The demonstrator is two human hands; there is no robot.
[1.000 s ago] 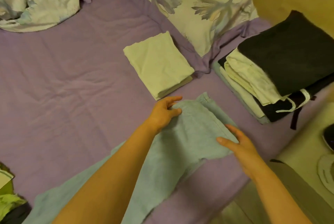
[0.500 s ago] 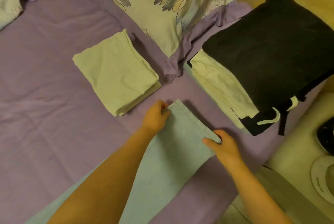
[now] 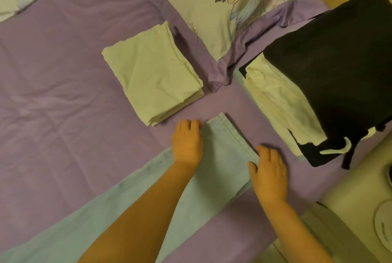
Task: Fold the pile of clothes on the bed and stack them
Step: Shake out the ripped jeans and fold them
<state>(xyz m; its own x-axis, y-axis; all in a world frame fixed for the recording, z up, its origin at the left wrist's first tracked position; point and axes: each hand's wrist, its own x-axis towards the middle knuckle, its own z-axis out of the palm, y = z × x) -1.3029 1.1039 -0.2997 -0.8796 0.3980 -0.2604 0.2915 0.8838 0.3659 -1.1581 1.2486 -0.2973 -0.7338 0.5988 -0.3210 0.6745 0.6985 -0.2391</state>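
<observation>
On the purple bed sheet [image 3: 63,97], a folded pale yellow garment [image 3: 152,74] lies just beyond the left hand [image 3: 187,142], whose fingers curl over the left edge of the light blue garment [image 3: 222,156]. The right hand [image 3: 269,169] pinches its right hem corner. Further right sits the stack of folded clothes [image 3: 331,76], black on top.

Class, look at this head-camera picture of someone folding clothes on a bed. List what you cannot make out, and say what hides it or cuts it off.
1. Light blue garment, head view: its lower end runs off the bottom-left edge, and both forearms cover parts of it.
2. Stack on the right: the black garment on top hides how many pieces lie beneath.
3. Left hand and right hand: fingertips are curled at the cloth edges, out of sight.
4. Round white object: cut by the right edge, unidentifiable.
</observation>
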